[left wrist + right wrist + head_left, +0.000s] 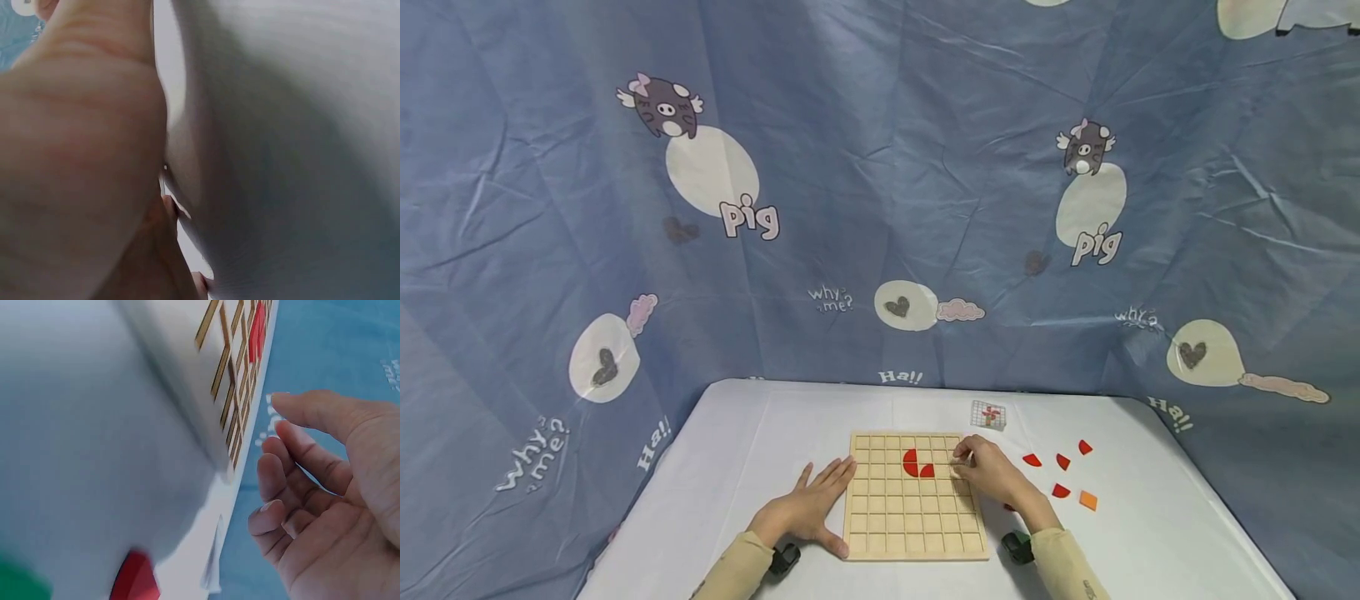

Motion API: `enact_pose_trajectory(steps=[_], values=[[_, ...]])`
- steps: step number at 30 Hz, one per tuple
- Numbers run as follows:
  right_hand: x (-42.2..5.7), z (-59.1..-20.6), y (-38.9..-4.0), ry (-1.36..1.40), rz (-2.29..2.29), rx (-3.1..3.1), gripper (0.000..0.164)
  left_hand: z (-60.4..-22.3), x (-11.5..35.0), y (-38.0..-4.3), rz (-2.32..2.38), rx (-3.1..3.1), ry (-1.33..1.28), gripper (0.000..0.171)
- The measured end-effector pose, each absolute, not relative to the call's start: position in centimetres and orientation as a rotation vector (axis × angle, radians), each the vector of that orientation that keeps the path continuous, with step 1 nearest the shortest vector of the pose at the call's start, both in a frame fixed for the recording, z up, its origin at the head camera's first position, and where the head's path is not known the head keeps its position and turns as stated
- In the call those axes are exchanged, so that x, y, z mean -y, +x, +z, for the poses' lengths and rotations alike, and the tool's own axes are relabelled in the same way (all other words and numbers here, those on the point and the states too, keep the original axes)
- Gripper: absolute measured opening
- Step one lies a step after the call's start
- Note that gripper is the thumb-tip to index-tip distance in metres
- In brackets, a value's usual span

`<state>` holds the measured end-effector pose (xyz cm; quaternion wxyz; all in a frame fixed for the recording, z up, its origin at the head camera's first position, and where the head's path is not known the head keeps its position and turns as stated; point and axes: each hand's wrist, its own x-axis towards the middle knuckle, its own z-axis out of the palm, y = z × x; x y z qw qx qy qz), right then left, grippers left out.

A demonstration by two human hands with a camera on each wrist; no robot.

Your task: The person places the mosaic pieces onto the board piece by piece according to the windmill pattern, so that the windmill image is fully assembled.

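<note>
A square wooden grid board (912, 525) lies on the white table. In its upper middle cells sit red quarter-circle pieces (911, 463), two stacked into a half disc and a third (927, 471) at their lower right. My left hand (808, 504) spreads its fingers along the board's left edge, with fingertips and thumb right at the rim. Over the board's upper right edge is my right hand (992, 477). In the right wrist view its thumb (312, 412) and loosely bent fingers stand apart, with nothing between them.
Right of the board lie several loose red pieces (1061, 491) and an orange square (1088, 500). Another red piece (1009, 507) is partly hidden by the right forearm. Behind the board lies a small gridded card (988, 415) with a red pattern. A blue printed curtain (850, 208) encloses the table.
</note>
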<state>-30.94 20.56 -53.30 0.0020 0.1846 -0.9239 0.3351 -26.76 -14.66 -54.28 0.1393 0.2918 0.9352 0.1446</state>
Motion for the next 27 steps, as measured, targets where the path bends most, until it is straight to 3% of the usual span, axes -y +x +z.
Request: enact_pose_trajectory(steps=[13, 27], values=[[-25.8, -53.7, -30.6, 0.222, 1.007, 2.926, 0.021, -54.3, 14.7, -26.8, 0.414, -2.710, 0.849, 0.135], [-30.5, -54.3, -30.9, 0.109, 0.904, 2.911, 0.024, -54.3, 14.7, -26.8, 0.422, -2.701, 0.845, 0.135]])
